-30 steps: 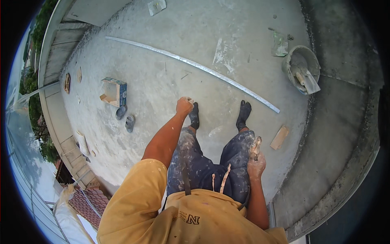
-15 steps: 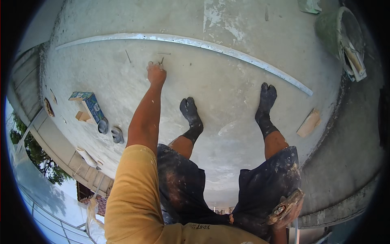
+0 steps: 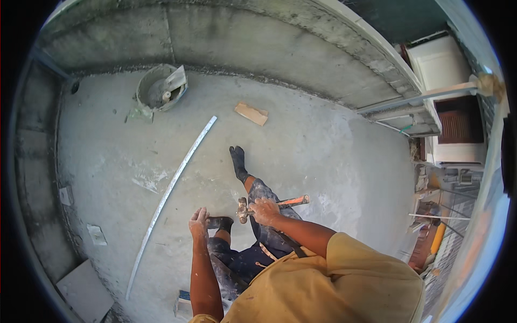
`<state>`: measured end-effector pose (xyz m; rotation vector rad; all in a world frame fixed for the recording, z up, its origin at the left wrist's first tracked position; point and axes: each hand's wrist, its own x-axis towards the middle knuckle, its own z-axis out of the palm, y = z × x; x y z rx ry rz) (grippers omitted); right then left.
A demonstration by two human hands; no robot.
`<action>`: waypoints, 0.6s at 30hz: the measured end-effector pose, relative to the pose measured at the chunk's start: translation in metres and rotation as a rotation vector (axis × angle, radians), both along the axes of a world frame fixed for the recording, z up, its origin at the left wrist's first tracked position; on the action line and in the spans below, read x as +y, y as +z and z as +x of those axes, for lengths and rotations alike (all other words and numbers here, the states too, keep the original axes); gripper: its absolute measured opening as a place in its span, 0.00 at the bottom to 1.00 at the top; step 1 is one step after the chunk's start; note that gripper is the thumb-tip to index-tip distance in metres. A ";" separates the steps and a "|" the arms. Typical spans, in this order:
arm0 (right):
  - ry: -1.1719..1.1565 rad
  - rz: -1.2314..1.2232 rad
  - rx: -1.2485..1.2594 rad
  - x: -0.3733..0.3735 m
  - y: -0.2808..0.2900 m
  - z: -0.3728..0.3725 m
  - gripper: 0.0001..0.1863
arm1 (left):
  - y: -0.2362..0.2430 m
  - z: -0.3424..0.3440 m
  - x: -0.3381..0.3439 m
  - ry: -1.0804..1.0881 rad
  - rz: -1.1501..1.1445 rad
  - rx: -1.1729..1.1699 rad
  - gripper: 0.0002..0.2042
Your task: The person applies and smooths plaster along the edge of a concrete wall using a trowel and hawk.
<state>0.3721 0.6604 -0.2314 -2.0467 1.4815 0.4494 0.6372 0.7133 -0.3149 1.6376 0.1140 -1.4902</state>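
Hammer (image 3: 293, 202) gripped in the right hand (image 3: 264, 211)

The right hand's fingers are wrapped round the hammer close to its head, above the person's thigh; the orange handle points off to the right. The left hand (image 3: 199, 220) hangs beside the left foot (image 3: 219, 222), its fingers curled narrow; whether they pinch anything cannot be told. Left of that hand, a long pale strip (image 3: 172, 188) lies slantwise on the grey floor (image 3: 334, 145). Beyond the strip's far end stand a bucket (image 3: 141, 92) with a trowel (image 3: 176, 79) in it and, further right, a tan block (image 3: 251, 113).
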 end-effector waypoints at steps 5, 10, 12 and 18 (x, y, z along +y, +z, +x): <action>-0.369 0.204 -0.041 0.001 0.051 -0.128 0.17 | 0.103 0.023 0.013 -0.507 -0.065 -0.493 0.18; -0.791 0.190 -0.194 0.034 0.067 -0.283 0.24 | 0.094 0.042 0.054 -0.896 0.149 -0.927 0.08; -1.008 0.145 -0.165 0.054 0.074 -0.350 0.28 | 0.119 -0.007 0.049 -0.705 0.593 -0.665 0.07; -1.234 -0.044 -0.334 0.033 0.152 -0.525 0.18 | 0.143 -0.263 -0.093 -0.841 0.167 -0.334 0.09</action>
